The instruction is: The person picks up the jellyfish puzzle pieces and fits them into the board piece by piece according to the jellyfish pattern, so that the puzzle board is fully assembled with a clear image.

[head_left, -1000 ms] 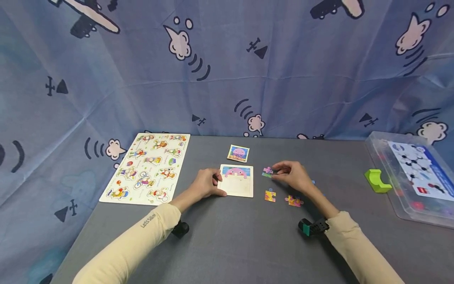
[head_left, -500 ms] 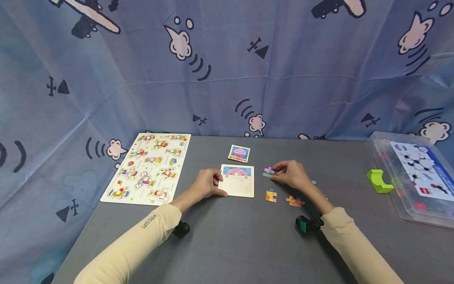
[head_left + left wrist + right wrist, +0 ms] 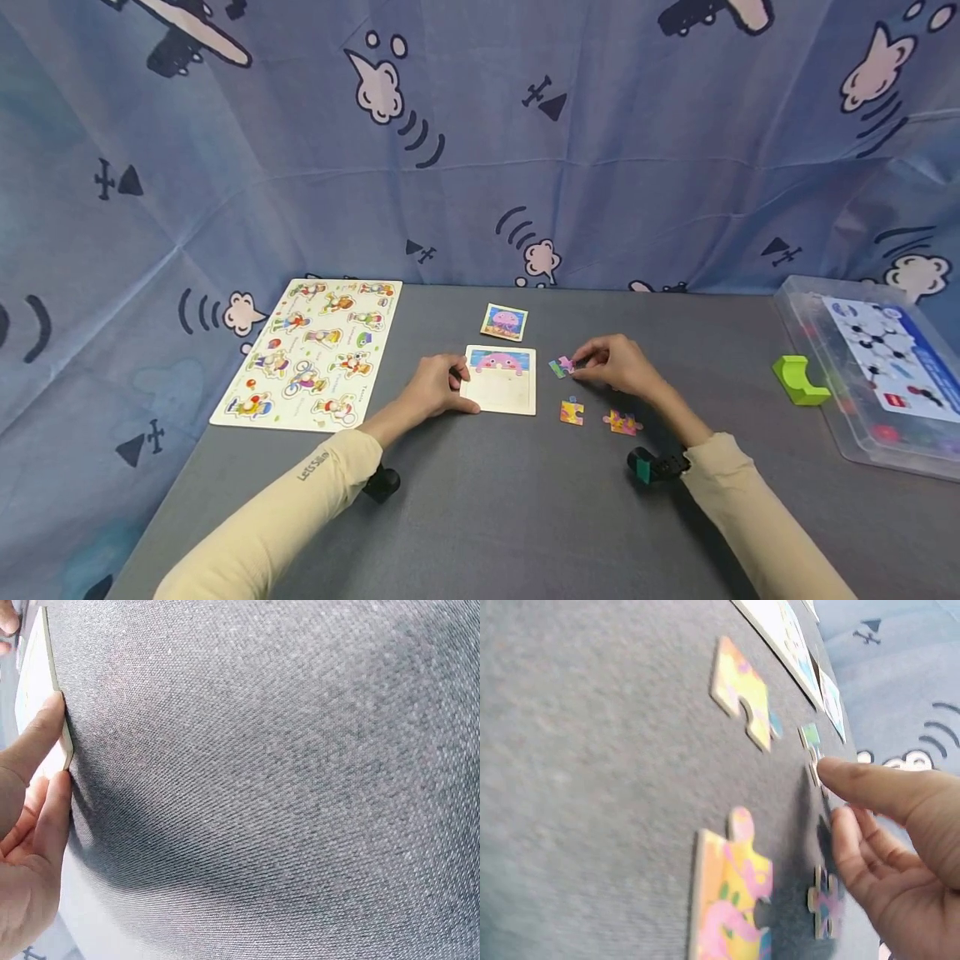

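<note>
My left hand (image 3: 437,387) grips the left edge of a small square puzzle board (image 3: 498,398), thumb near its lower corner. A pink creature's head on blue fills the board's top strip; below it is bare wood. To the right, my right hand (image 3: 618,365) pinches a pink-and-green jigsaw piece (image 3: 555,368), which is tilted and partly hidden by the fingertips in the right wrist view. Nearer me lie a yellow-orange jigsaw piece (image 3: 572,412) and a wider yellow-pink one (image 3: 622,423). Another jigsaw piece (image 3: 825,904) shows beneath my right hand in the right wrist view.
A small picture card (image 3: 504,322) lies behind the board. At the left is a large illustrated puzzle board (image 3: 315,358). A green arched block (image 3: 799,382) and a clear plastic box (image 3: 840,417) stand at the right. A printed curtain (image 3: 480,150) hangs behind the grey table.
The pink-and-green piece has turned in my right hand's fingers, its green end swinging out to the left. My left hand and the board have stayed in place.
</note>
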`<state>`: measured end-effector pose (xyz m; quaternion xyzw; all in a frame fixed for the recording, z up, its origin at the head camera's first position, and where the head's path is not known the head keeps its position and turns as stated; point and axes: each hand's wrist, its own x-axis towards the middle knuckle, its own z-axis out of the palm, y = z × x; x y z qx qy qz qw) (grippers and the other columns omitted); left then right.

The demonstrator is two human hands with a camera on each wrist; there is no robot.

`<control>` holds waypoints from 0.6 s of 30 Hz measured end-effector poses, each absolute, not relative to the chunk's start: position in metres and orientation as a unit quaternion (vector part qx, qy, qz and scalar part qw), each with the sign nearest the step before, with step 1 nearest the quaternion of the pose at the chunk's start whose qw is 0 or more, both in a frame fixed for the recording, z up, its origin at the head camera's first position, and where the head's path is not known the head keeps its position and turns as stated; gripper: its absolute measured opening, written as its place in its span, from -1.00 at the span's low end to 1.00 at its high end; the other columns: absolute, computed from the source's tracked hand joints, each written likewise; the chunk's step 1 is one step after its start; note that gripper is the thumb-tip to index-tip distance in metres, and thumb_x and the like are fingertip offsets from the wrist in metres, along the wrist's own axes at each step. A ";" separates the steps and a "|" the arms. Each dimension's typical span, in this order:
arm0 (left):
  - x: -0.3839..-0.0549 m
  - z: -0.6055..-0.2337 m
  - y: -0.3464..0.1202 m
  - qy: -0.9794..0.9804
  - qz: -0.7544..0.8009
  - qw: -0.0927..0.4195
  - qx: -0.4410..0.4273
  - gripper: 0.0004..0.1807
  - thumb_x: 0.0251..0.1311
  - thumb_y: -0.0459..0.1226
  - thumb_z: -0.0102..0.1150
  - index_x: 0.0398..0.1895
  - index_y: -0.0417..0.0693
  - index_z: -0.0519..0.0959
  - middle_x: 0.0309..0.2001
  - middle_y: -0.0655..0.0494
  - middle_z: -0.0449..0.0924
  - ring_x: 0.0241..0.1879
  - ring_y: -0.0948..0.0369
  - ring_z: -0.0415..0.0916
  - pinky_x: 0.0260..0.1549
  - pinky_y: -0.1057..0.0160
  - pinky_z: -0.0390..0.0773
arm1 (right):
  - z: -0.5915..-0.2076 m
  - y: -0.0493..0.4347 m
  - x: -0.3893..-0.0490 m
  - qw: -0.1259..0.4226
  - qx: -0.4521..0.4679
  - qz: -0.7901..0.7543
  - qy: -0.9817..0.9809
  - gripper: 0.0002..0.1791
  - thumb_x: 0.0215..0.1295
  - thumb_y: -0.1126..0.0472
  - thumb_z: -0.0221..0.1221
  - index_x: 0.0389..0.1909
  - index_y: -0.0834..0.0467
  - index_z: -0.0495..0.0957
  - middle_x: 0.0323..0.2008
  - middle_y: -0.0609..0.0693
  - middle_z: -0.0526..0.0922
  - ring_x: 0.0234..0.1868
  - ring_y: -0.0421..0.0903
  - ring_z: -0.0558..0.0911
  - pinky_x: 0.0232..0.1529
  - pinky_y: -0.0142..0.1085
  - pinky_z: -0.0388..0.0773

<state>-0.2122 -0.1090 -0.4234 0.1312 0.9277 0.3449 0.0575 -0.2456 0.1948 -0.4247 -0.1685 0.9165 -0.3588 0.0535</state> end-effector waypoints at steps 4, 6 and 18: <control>-0.213 -0.423 -0.110 0.927 0.347 0.057 0.130 -0.55 -0.36 -0.31 0.64 -0.39 -0.19 0.54 -0.47 0.06 0.48 -0.46 0.25 0.39 -0.45 0.37 0.40 | -0.425 0.199 -0.252 0.063 -0.196 -0.397 0.895 -0.72 0.07 0.39 0.36 -0.16 0.35 0.63 -0.41 0.10 0.65 -0.49 -0.16 0.51 -0.59 -0.38 0.34; -0.213 -0.423 -0.110 0.926 0.347 0.054 0.136 -0.55 -0.37 -0.30 0.64 -0.39 -0.20 0.54 -0.46 0.06 0.49 -0.45 0.24 0.41 -0.44 0.37 0.41 | -0.425 0.201 -0.256 0.078 -0.201 -0.405 0.889 -0.68 0.07 0.40 0.36 -0.12 0.36 0.62 -0.35 0.14 0.66 -0.44 -0.14 0.56 -0.54 -0.38 0.39; -0.211 -0.422 -0.109 0.924 0.354 0.051 0.136 -0.55 -0.36 -0.33 0.63 -0.40 -0.22 0.54 -0.46 0.03 0.49 -0.46 0.24 0.41 -0.44 0.36 0.41 | -0.422 0.201 -0.272 0.149 -0.248 -0.385 0.877 -0.64 0.09 0.43 0.32 -0.05 0.41 0.58 -0.36 0.11 0.66 -0.43 -0.16 0.54 -0.47 -0.39 0.44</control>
